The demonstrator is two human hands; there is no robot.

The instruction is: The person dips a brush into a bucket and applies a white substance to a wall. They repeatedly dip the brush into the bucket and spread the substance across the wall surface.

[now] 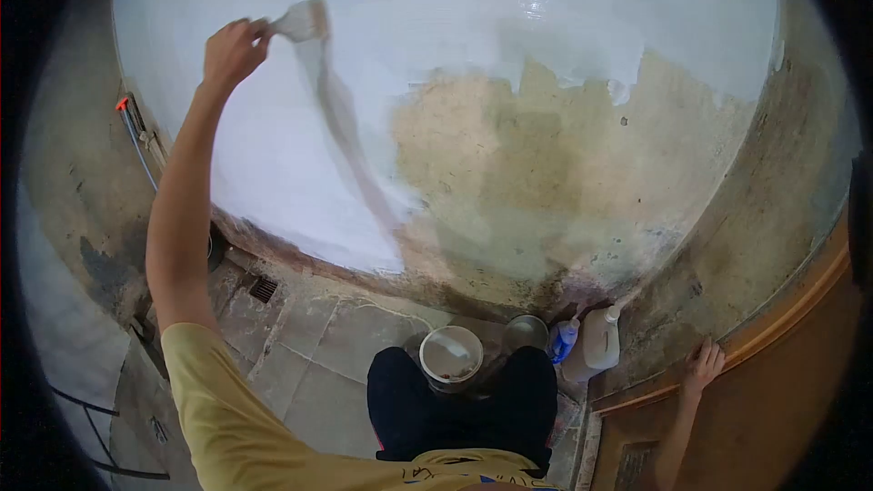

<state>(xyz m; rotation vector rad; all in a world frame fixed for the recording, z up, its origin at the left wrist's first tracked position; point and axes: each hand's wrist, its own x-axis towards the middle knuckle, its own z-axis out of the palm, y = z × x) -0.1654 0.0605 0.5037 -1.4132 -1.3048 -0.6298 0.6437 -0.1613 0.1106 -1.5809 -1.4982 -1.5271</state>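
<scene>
My left hand (235, 53) is closed around the handle of a wide flat paintbrush (304, 22), held up at the upper left with its bristles against the wall. White paint (264, 136) covers the upper and left parts of this wall (509, 164); a bare, stained beige patch shows at the lower right. A darker streak runs down from the brush. At the right, my right hand (704, 364) rests on the edge of a brown wooden door or panel (773, 382), fingers extended, holding nothing I can see. Between my knees stands a round bucket (451, 355) containing something whitish.
Beside my right knee are a metal pot (526, 333), a blue bottle (565, 340) and a translucent jug (596, 345). A floor drain (263, 288) lies in the grey tiles. An orange-topped stick (133, 132) leans at the left wall. A black metal frame (100, 436) stands lower left.
</scene>
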